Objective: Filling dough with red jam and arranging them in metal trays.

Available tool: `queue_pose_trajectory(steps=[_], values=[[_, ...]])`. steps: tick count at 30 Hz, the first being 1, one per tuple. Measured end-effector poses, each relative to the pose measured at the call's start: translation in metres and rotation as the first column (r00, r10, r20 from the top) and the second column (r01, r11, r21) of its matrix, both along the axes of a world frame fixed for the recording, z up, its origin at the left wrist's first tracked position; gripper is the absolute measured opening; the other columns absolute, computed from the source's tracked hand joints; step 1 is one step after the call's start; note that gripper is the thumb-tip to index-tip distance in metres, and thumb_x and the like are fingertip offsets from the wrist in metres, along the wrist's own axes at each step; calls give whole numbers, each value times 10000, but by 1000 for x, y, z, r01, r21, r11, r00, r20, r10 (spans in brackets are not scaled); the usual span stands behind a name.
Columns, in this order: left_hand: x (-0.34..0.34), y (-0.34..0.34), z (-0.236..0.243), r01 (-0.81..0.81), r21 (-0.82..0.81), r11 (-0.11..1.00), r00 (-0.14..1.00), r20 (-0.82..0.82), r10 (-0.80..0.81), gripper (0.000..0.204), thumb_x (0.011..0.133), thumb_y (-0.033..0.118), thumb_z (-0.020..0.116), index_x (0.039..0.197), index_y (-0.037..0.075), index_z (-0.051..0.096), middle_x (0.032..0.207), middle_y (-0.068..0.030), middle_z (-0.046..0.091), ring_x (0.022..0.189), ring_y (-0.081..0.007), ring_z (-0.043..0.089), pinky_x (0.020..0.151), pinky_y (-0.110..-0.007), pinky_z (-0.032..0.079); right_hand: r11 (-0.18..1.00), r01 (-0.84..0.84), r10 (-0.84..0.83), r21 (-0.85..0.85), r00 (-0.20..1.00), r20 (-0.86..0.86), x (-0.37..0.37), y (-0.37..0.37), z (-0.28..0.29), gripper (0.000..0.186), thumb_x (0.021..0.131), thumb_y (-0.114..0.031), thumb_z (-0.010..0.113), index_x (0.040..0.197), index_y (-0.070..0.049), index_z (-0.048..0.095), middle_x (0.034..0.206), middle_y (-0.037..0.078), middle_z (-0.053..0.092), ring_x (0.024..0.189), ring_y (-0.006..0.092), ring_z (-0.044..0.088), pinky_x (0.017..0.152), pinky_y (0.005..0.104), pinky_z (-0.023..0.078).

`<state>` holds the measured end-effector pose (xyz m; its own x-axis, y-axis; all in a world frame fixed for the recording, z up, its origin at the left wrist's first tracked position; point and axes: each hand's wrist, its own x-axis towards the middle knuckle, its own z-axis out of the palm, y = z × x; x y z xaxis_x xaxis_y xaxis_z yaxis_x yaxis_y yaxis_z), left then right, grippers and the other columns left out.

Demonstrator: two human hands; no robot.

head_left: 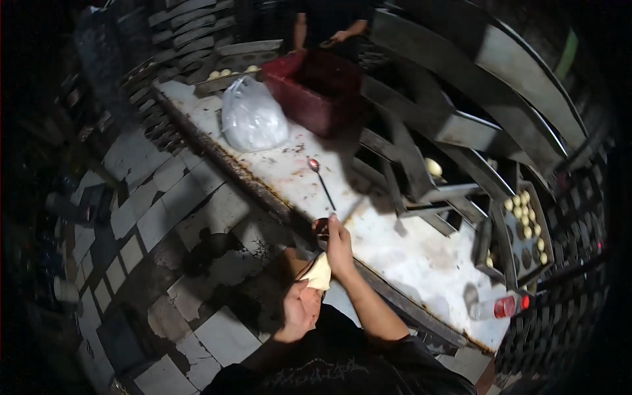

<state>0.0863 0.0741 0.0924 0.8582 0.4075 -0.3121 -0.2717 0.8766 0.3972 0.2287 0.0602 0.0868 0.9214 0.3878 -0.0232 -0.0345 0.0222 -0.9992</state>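
Lengthwise forward-left, spoon [324, 187], bowl first.

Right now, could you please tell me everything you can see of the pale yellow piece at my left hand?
The pale yellow piece looks soft, smooth and doughy, with an uneven outline. It sits slanted against the fingers of the left hand, just below the right hand; whether that one touches it is unclear. No separate parts show.

Now the pale tabletop [401, 257] is busily loaded: a white plastic bag [253, 118] and red crate [306, 108] are set far, metal trays [471, 131] are piled right, a bottle [486, 309] is placed near right.
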Motion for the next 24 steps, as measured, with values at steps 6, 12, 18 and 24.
queue_pose_trajectory(steps=[6, 12, 18, 24], values=[[35, 76, -58, -3, 39, 999, 999, -39, 4, 422, 819, 87, 462, 1221, -35, 421, 1202, -168, 499, 1078, -250, 506, 960, -346, 375, 614, 431, 140, -661, 765, 629, 131, 66, -62, 249, 776, -189, 569, 921, 10, 530, 979, 203, 498, 919, 359, 457, 784, 442, 388], [97, 130, -66, 5, 621, 784, 941, -268, 206, 311, 863, 82, 538, 1154, -23, 510, 1043, -87, 592, 975, -150, 541, 856, -260, 425, 657, 168, 347, -735, 798, 493, 138, 70, -76, 166, 795, -39, 487, 946, 30, 498, 948, 228, 514, 865, 375, 484, 772, 425, 398], [201, 162, 18, 151, 205, 967, 968, 166, -186, 442, 878, 38, 453, 1299, -35, 340, 1316, -158, 410, 1205, -240, 398, 1018, -342, 299, 902, 387, -128, -193, 665, 736, 173, 123, 62, 43, 827, 16, 486, 859, 42, 496, 761, 253, 547, 667, 375, 555, 594, 410, 434], [233, 283, 24, 426, 544, 723, 895, -135, -426, 450, 870, 108, 556, 1271, -9, 388, 1209, -124, 493, 1053, -163, 508, 884, -265, 412, 572, 509, 366, -643, 543, 756, 356, 189, 112, 121, 780, -69, 523, 836, 0, 605, 835, 203, 606, 791, 388, 578, 665, 420, 453]])
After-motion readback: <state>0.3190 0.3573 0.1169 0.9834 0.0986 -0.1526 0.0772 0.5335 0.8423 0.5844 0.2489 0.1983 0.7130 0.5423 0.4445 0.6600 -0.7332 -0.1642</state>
